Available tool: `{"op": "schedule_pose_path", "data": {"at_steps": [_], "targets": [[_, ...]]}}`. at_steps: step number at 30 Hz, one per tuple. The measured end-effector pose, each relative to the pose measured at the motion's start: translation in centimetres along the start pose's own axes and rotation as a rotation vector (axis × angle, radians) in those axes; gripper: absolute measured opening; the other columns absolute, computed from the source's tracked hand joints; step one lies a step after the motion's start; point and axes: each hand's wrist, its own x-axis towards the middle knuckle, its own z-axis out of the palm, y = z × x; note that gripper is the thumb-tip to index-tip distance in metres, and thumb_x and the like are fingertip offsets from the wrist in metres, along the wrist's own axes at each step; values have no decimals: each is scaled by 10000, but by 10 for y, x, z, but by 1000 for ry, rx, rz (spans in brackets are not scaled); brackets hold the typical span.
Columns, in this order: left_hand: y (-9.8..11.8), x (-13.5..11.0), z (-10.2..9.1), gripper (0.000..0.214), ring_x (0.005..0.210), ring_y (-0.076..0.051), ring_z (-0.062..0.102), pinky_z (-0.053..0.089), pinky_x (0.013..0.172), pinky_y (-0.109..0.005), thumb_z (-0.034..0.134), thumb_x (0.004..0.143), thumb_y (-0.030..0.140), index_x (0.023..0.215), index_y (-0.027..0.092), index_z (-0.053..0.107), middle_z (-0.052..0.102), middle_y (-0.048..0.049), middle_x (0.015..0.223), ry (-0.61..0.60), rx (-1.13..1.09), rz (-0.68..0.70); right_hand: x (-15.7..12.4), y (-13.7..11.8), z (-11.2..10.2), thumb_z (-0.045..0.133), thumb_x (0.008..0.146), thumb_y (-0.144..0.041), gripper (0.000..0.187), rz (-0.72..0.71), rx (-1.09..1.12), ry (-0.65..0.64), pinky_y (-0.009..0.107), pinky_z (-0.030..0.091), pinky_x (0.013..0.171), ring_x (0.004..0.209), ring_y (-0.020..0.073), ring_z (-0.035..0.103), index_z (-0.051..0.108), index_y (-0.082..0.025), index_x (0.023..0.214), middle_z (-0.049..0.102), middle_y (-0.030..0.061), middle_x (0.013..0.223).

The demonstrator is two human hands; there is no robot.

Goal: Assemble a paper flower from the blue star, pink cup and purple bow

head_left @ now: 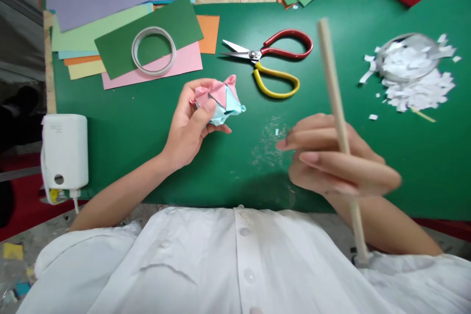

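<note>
- Well, the person's left grip (189, 132) is pinching a small folded paper piece (221, 100), pink and light blue, with the thumb pressed on top, over the green bench (243, 176).
- Across from it, the right grip (324, 159) is wrapped about a pale stick (332, 78), which slants up past the slightly blurred fingers.
- Farther up, between the two, lie scissors (254, 55), blades parted, one handle red, the other yellow.
- At left a tape ring (156, 69) sits across a dark green sheet (176, 24) and a pink sheet (189, 61).
- Over at right, white paper scraps (415, 93) fill and surround a round dish (395, 77).
</note>
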Motion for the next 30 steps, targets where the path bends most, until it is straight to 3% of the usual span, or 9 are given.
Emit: {"op": "schedule_pose_path", "data": {"at_steps": [2, 3, 6, 8, 11, 15, 18, 30], "targets": [[-1, -3, 1, 396, 805, -139, 666, 623, 616, -269, 718, 825, 571, 1075, 297, 581, 641, -15, 1117, -99, 30, -15, 9, 0, 4, 596, 960, -430, 281, -116, -39, 104, 352, 605, 717, 822, 188, 710, 526, -239, 766, 750, 32, 926], [-2, -4, 1, 385, 811, -136, 665, 621, 623, -264, 699, 843, 571, 1084, 293, 583, 640, -18, 1115, -144, 51, -19, 14, -1, 7, 713, 884, -389, 273, -133, -38, 100, 387, 618, 775, 948, 238, 718, 519, -232, 774, 756, 74, 1026], [-5, -8, 2, 366, 842, -132, 666, 618, 651, -250, 653, 889, 552, 1126, 281, 585, 629, -28, 1121, -270, 114, -29, 19, -2, 15, 820, 783, -310, 336, -23, 62, -25, 496, 603, 941, 1214, 322, 652, 496, -242, 838, 713, 128, 1229], [-7, -9, 1, 364, 830, -130, 668, 617, 646, -251, 634, 902, 552, 1137, 280, 573, 625, -27, 1089, -360, 131, -35, 17, -3, 18, 770, 820, -262, 290, 41, 139, -53, 502, 606, 935, 1179, 302, 679, 486, -251, 877, 717, 105, 1215], [-8, -7, -2, 451, 857, -151, 674, 619, 681, -279, 652, 868, 595, 1172, 279, 550, 626, -41, 1098, -453, 226, 57, 13, -3, 18, 740, 818, -231, 273, 109, 179, -46, 418, 632, 773, 980, 252, 738, 480, -259, 897, 737, 81, 1101], [-9, -2, -7, 538, 1134, -238, 641, 568, 936, -363, 832, 744, 443, 1179, 257, 576, 627, -84, 1236, -403, 524, 421, 12, -3, 17, 766, 777, -266, 314, 161, 240, -21, 388, 597, 681, 831, 228, 708, 466, -267, 869, 712, 52, 960], [-10, 1, -10, 483, 1100, -233, 660, 551, 938, -370, 837, 747, 297, 1167, 259, 602, 676, -73, 1141, -361, 605, 558, 13, -2, 18, 780, 759, -270, 343, 161, 286, 11, 361, 564, 648, 770, 202, 680, 450, -262, 853, 679, 29, 891], [-10, 0, -10, 493, 1057, -250, 699, 585, 879, -382, 842, 727, 227, 1171, 276, 632, 709, -62, 1112, -324, 591, 554, 12, -2, 19, 708, 798, -229, 272, 171, 280, 20, 351, 557, 643, 758, 189, 661, 451, -277, 874, 672, 12, 881]]}}
